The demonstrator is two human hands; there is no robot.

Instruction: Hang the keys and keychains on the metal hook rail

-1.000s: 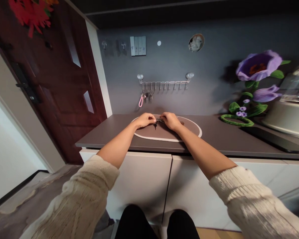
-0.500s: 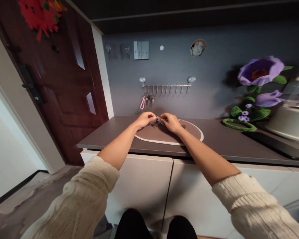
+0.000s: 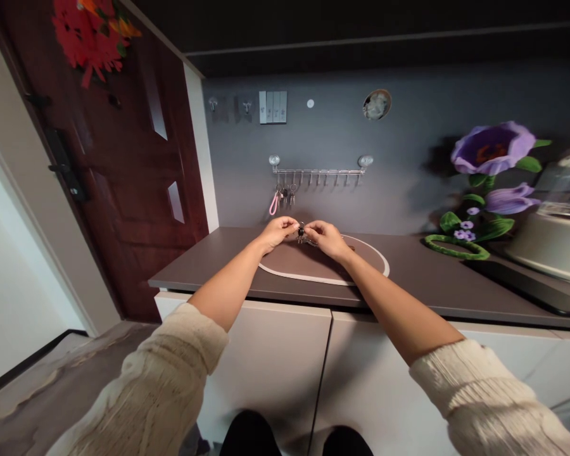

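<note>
Between my two hands hangs a small bunch of keys (image 3: 301, 233) on a metal ring, over an oval brown mat (image 3: 308, 263) with a white border. My left hand (image 3: 279, 233) pinches the ring from the left. From the right, my right hand (image 3: 327, 237) pinches the same ring with thumb and forefinger. Other items lie on the mat, partly hidden behind my right hand. Just beyond, a clear hook rail (image 3: 318, 171) is fixed to the wall. Several keys (image 3: 292, 194) and a pink strap (image 3: 273, 203) hang at its left end; the hooks farther right hold nothing.
A dark countertop (image 3: 422, 278) runs above white cabinet doors (image 3: 266, 354). To the right stand a purple fabric flower (image 3: 494, 149), a pale domed appliance (image 3: 551, 234) and a flat black object (image 3: 527, 285). At left is a dark red door (image 3: 137, 190); switches (image 3: 273, 107) sit on the wall.
The view has tilted slightly, so the scene sits lower in the picture. The keys now hang more upright and plainly visible between my fingertips; both hands stay nearly in place.
</note>
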